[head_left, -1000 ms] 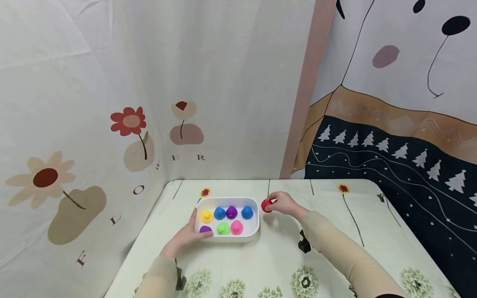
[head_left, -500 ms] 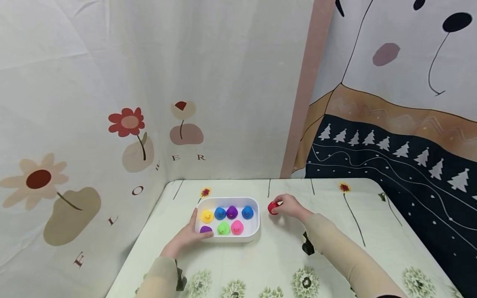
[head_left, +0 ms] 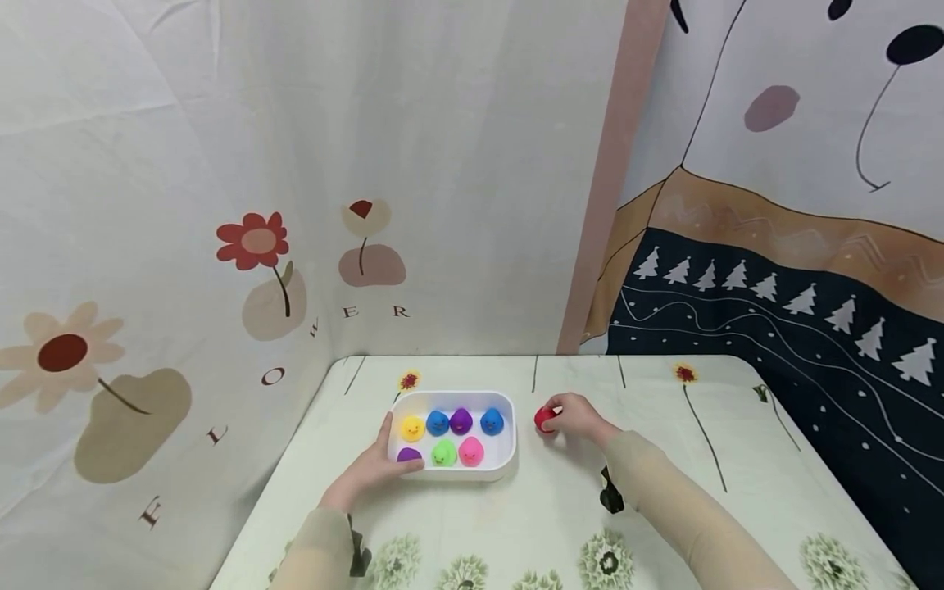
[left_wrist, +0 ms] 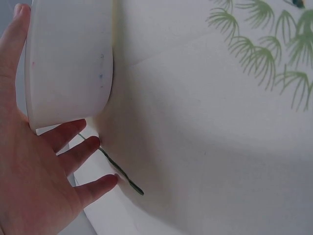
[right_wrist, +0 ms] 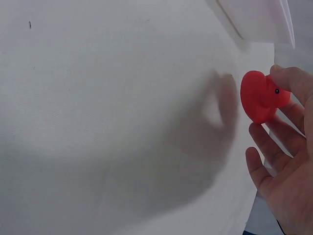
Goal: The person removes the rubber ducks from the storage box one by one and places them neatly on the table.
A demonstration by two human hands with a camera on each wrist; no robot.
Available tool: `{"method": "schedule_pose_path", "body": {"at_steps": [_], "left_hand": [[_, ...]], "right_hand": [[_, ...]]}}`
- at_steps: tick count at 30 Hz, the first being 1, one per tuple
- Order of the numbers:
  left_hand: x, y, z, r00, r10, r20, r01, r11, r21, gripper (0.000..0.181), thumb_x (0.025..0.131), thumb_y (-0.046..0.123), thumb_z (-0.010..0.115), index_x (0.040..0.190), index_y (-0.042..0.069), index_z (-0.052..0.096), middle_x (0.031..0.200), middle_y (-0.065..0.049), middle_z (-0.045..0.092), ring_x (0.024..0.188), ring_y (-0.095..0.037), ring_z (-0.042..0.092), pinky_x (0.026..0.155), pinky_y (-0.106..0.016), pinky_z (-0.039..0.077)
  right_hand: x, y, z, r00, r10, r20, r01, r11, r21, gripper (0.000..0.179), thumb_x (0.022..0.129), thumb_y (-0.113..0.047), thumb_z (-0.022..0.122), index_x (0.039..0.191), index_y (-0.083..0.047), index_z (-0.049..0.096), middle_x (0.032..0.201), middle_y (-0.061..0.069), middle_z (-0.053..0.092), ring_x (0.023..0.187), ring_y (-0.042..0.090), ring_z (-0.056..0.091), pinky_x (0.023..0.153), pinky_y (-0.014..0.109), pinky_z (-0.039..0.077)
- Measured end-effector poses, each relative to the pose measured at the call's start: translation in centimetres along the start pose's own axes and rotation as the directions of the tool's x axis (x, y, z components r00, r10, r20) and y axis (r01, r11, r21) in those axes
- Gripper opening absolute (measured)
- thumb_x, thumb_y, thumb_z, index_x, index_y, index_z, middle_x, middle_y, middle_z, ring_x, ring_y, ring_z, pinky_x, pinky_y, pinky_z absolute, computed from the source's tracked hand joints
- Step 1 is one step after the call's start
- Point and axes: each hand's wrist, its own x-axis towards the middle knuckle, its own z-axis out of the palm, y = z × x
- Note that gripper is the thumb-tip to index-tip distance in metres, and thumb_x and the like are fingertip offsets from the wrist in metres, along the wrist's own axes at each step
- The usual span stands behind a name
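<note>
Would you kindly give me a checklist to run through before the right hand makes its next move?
1. Right hand holding the red duck: ok.
2. Red duck outside the white tray: ok, to its right.
3. Left hand holding the tray: ok, at its left end.
4. Purple duck by the left thumb fully visible: not ok, partly hidden.
5. Red duck touching the tablecloth: cannot tell.

Eight toy ducks (head_left: pixel 471 451), one tray (head_left: pixel 472 475)
</note>
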Motion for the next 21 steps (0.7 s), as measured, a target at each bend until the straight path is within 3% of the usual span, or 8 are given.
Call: {"method": "schedule_pose_path", "body": {"at_steps": [21], "left_hand": [[0.04,0.06,0.11,1.0,-0.022,0.001,0.022,1.0,-0.007,0.12,0.078,0.052,0.075,0.156,0.015,-0.008,0.155,-0.028,0.017,0.137,-0.051,0.025,0.107,-0.066,0.023]], "right_hand": [[0.31,0.88,0.91,1.0,-0.023,-0.001,0.023,1.0,-0.007,0.025,0.08,-0.014,0.079,0.102,-0.006,0.069,0.099,0.005,0.064,0.084,0.021,0.058,0.072,0.031,0.052]]}}
